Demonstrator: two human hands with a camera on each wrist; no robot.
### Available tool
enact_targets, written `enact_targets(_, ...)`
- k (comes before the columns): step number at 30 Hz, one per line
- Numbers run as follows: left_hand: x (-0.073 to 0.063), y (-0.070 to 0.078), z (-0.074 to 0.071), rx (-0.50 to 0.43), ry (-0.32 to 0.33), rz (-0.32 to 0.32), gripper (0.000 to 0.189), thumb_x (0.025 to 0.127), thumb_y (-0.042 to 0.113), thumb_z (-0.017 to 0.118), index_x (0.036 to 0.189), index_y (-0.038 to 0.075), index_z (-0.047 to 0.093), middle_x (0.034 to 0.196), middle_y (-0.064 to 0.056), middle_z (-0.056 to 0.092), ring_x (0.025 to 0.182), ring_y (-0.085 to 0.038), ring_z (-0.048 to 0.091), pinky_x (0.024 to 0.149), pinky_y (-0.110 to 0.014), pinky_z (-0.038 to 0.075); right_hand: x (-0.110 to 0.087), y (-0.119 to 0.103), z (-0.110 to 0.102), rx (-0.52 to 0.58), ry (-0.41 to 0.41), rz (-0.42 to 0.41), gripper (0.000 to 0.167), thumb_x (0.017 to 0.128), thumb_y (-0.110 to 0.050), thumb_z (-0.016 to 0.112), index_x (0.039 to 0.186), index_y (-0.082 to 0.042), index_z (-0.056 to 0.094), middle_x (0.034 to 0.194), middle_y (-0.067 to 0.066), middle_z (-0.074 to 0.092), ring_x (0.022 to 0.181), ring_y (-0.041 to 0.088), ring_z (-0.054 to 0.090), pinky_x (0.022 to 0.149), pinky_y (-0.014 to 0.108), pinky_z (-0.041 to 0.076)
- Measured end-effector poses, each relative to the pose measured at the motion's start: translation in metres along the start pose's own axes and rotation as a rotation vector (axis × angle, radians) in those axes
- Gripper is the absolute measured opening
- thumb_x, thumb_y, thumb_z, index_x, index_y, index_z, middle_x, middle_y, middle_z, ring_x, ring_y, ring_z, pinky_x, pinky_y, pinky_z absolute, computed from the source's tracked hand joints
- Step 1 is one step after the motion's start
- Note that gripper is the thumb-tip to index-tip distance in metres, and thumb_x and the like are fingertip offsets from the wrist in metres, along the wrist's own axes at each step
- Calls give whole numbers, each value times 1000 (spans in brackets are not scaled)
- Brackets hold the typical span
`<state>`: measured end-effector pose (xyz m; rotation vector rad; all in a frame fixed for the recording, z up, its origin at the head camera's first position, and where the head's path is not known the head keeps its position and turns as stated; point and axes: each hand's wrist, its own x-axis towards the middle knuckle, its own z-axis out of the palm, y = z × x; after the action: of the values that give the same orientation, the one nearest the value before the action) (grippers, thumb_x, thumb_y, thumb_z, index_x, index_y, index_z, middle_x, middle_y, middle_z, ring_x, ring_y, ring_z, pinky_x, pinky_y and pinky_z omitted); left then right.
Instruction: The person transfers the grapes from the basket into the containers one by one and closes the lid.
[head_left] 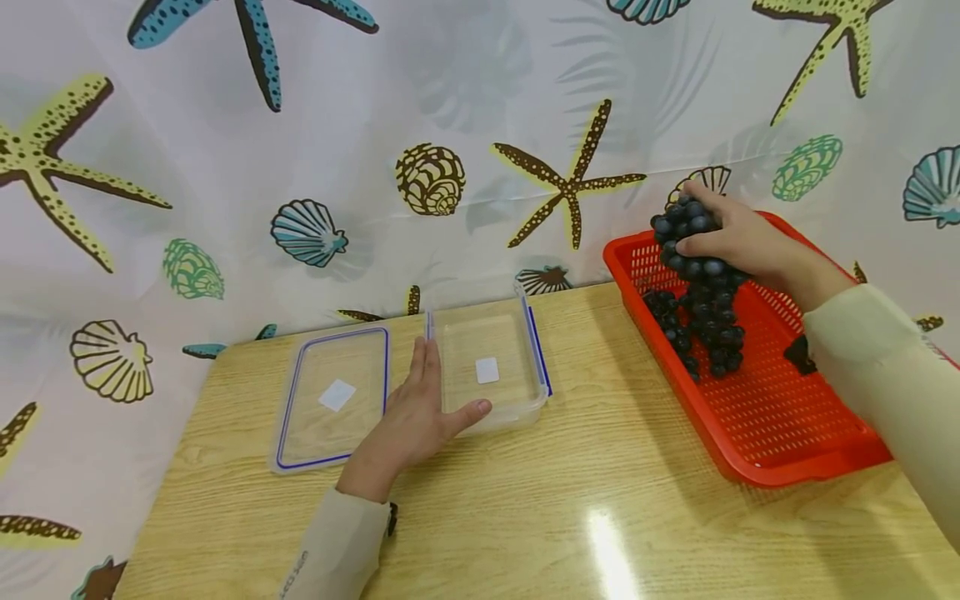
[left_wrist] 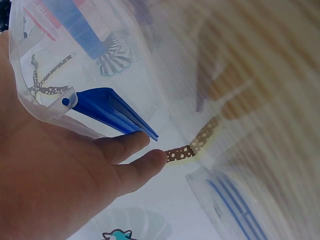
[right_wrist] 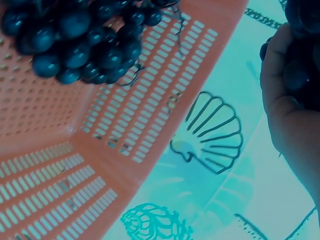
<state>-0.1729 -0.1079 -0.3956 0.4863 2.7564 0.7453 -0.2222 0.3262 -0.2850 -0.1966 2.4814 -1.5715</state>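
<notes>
My right hand (head_left: 746,239) grips a bunch of dark grapes (head_left: 688,229) above the far left part of a red basket (head_left: 742,475). More dark grapes (head_left: 716,329) lie in the basket below it; the right wrist view shows a cluster of grapes (right_wrist: 80,42) by the slotted wall. My left hand (head_left: 416,408) rests against the left side of a clear plastic container (head_left: 517,333), thumb over its near edge and fingers straight. In the left wrist view, the fingers (left_wrist: 135,145) touch the container's blue clip (left_wrist: 112,112).
A clear lid (head_left: 337,358) with a blue seal lies on the wooden table (head_left: 525,517), left of the container. Behind the table hangs a white cloth (head_left: 480,83) printed with shells and starfish. A small dark cluster (head_left: 801,354) sits at the basket's right side.
</notes>
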Motion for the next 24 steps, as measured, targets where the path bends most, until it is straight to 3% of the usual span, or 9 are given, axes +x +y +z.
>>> enact_targets(2, 0, 0, -1, 1, -1, 3, 119, 92, 68, 59, 159, 2, -15, 164, -15, -23, 147, -49, 12, 115, -63, 12, 1, -4, 4, 6, -2, -12, 87, 100, -13, 59, 165, -22, 2, 158, 19, 24, 120, 27, 43, 80, 26, 51)
enact_targets(6, 0, 0, -2, 7, -6, 0, 120, 91, 71, 57, 158, 2, -15, 164, -15, -23, 147, -50, 13, 116, -63, 12, 5, -14, 11, -8, -14, -27, 91, 99, -14, 59, 164, -21, -4, 165, 14, 12, 129, 28, 38, 84, 26, 49)
enact_targets(13, 0, -1, -1, 2, -3, -4, 118, 93, 66, 59, 158, 2, -15, 164, -15, -23, 147, -49, 11, 116, -63, 11, 14, -32, 29, -4, -40, -56, 93, 98, -15, 62, 164, -22, -3, 165, 14, 15, 139, 30, 31, 100, 41, 42)
enact_targets(24, 0, -1, -2, -5, -4, -8, 119, 92, 69, 58, 159, 2, -14, 164, -14, -23, 149, -45, 7, 116, -62, 13, 30, -47, 53, 64, -105, -88, 94, 97, -11, 61, 164, -21, -4, 164, 14, 16, 134, 30, 39, 89, 32, 49)
